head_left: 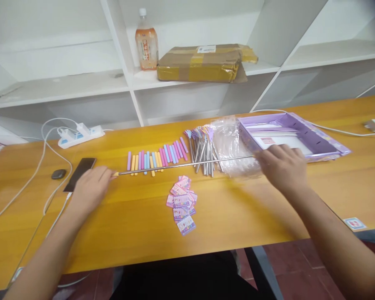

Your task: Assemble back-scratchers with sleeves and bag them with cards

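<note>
A telescopic back scratcher (181, 166), drawn out into a long thin metal rod, spans the space over the table. My left hand (92, 187) is closed around its left end, where a bit of yellow shows. At the other end my right hand (281, 166) grips it, hiding that tip. Behind the rod lies a row of purple, yellow, pink and blue handle tubes (167, 154). Beside them is a heap of metal back scratchers (206, 152) with coloured hand-shaped heads. Several small printed cards (181, 202) lie piled nearer to me.
A purple box (321, 143) stands at the right, with crumpled clear plastic (233, 146) beside it. On the left are a phone (81, 171), a black fob-like object (58, 174), cables and a power strip (81, 135). The shelf holds a bottle (146, 48) and a taped carton (203, 64).
</note>
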The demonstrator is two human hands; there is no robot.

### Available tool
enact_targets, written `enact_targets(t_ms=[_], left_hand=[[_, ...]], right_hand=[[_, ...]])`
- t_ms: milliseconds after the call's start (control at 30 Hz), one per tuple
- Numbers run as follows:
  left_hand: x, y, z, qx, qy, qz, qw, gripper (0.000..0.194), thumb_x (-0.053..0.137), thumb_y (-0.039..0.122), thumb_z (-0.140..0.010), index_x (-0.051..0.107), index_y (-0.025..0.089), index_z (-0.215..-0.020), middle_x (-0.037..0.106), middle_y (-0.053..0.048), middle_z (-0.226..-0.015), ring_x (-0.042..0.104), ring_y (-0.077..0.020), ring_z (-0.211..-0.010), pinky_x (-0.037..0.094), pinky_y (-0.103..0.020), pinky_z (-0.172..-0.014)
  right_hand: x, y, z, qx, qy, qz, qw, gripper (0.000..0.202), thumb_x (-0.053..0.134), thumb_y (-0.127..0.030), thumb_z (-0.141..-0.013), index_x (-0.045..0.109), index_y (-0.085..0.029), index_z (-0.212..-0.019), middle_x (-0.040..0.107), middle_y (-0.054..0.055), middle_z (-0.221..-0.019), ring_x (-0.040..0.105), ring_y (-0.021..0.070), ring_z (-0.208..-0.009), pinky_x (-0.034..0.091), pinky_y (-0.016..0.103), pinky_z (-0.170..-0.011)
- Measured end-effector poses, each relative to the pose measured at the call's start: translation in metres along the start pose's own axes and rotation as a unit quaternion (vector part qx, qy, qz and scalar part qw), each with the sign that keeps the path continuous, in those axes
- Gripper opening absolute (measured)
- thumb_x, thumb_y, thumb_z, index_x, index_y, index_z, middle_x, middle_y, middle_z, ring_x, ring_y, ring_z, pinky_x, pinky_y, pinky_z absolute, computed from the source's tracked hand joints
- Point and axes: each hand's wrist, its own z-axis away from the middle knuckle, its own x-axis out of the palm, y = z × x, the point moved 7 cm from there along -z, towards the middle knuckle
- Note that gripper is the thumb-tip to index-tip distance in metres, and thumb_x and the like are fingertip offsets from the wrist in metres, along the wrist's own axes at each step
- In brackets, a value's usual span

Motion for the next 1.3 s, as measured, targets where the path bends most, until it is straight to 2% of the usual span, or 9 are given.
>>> enact_targets(t_ms=[100, 167, 300, 467, 633, 800, 1000, 1133, 1300], left_hand=[[-0.003, -0.003, 0.012, 0.008, -0.018, 0.012, 1.000, 0.031, 0.049, 0.034, -0.116, 0.061, 0.022, -0.090, 0.064, -0.005, -0.086, 0.061, -0.0246, -0.081, 0.045, -0.037, -0.076], [-0.004, 0.005, 0.014, 0.022, -0.030, 0.021, 0.999, 0.033, 0.049, 0.036, -0.117, 0.061, 0.022, -0.089, 0.062, -0.004, -0.084, 0.061, -0.0238, -0.080, 0.044, -0.037, -0.074], [-0.004, 0.014, 0.015, 0.028, -0.028, 0.031, 0.999, 0.032, 0.045, 0.035, -0.118, 0.066, 0.021, -0.097, 0.068, -0.006, -0.088, 0.065, -0.0239, -0.082, 0.047, -0.036, -0.073], [-0.005, 0.002, 0.027, 0.004, 0.007, 0.053, 0.999, 0.022, 0.048, 0.029, -0.116, 0.068, 0.020, -0.122, 0.078, -0.010, -0.116, 0.075, -0.0251, -0.106, 0.056, -0.035, -0.092], [-0.010, 0.002, 0.029, 0.011, 0.044, 0.049, 0.998, 0.015, 0.057, 0.027, -0.113, 0.068, 0.018, -0.119, 0.078, -0.008, -0.110, 0.077, -0.0230, -0.098, 0.058, -0.033, -0.087], [-0.014, 0.009, 0.025, 0.015, 0.050, 0.079, 0.995, 0.014, 0.059, 0.025, -0.113, 0.070, 0.021, -0.120, 0.080, -0.007, -0.110, 0.078, -0.0224, -0.098, 0.059, -0.033, -0.088], [-0.012, 0.012, 0.021, 0.005, 0.042, 0.079, 0.996, 0.015, 0.059, 0.027, -0.113, 0.072, 0.021, -0.118, 0.080, -0.006, -0.106, 0.077, -0.0221, -0.092, 0.058, -0.034, -0.082], [-0.013, 0.039, 0.002, 0.025, 0.062, 0.098, 0.993, 0.012, 0.061, 0.024, -0.112, 0.071, 0.018, -0.116, 0.078, -0.006, -0.101, 0.075, -0.0213, -0.087, 0.057, -0.033, -0.079], [-0.008, 0.104, -0.035, 0.040, 0.115, 0.160, 0.980, 0.011, 0.062, 0.020, -0.112, 0.066, 0.017, -0.121, 0.075, -0.007, -0.103, 0.074, -0.0203, -0.091, 0.058, -0.031, -0.082]], right_hand=[[0.008, 0.038, 0.016, 0.014, -0.009, -0.050, 0.999, 0.030, 0.068, -0.030, -0.106, 0.076, -0.021, -0.079, 0.070, 0.010, -0.078, 0.054, 0.0239, -0.079, 0.032, 0.036, -0.074], [0.011, 0.046, 0.022, 0.008, -0.007, -0.058, 0.998, 0.027, 0.068, -0.029, -0.106, 0.076, -0.021, -0.082, 0.071, 0.010, -0.080, 0.055, 0.0241, -0.079, 0.035, 0.036, -0.073], [0.008, 0.037, 0.029, -0.039, 0.011, -0.062, 0.997, 0.019, 0.072, -0.029, -0.104, 0.075, -0.021, -0.087, 0.073, 0.008, -0.084, 0.058, 0.0229, -0.078, 0.039, 0.035, -0.072], [-0.001, 0.027, 0.035, -0.060, -0.016, -0.110, 0.992, 0.012, 0.070, -0.028, -0.107, 0.074, -0.021, -0.098, 0.079, 0.009, -0.097, 0.068, 0.0235, -0.087, 0.050, 0.035, -0.084], [-0.010, 0.020, 0.038, -0.069, 0.003, -0.117, 0.991, 0.013, 0.062, -0.025, -0.110, 0.074, -0.021, -0.106, 0.078, 0.009, -0.100, 0.070, 0.0243, -0.090, 0.051, 0.036, -0.085], [-0.015, 0.016, 0.035, -0.090, 0.026, -0.051, 0.994, 0.023, 0.060, -0.026, -0.112, 0.072, -0.020, -0.093, 0.072, 0.006, -0.084, 0.064, 0.0227, -0.080, 0.045, 0.036, -0.079], [-0.014, 0.012, 0.025, -0.099, 0.028, -0.053, 0.993, 0.021, 0.067, -0.022, -0.109, 0.069, -0.021, -0.088, 0.069, 0.005, -0.080, 0.058, 0.0201, -0.079, 0.044, 0.034, -0.082], [-0.020, -0.029, 0.000, -0.136, 0.071, -0.076, 0.985, 0.011, 0.069, -0.020, -0.109, 0.070, -0.019, -0.098, 0.068, 0.005, -0.085, 0.056, 0.0200, -0.083, 0.041, 0.034, -0.080], [-0.029, -0.146, -0.034, -0.217, 0.081, -0.135, 0.963, 0.019, 0.056, -0.015, -0.113, 0.071, -0.017, -0.103, 0.063, 0.007, -0.088, 0.049, 0.0226, -0.085, 0.035, 0.037, -0.078]])
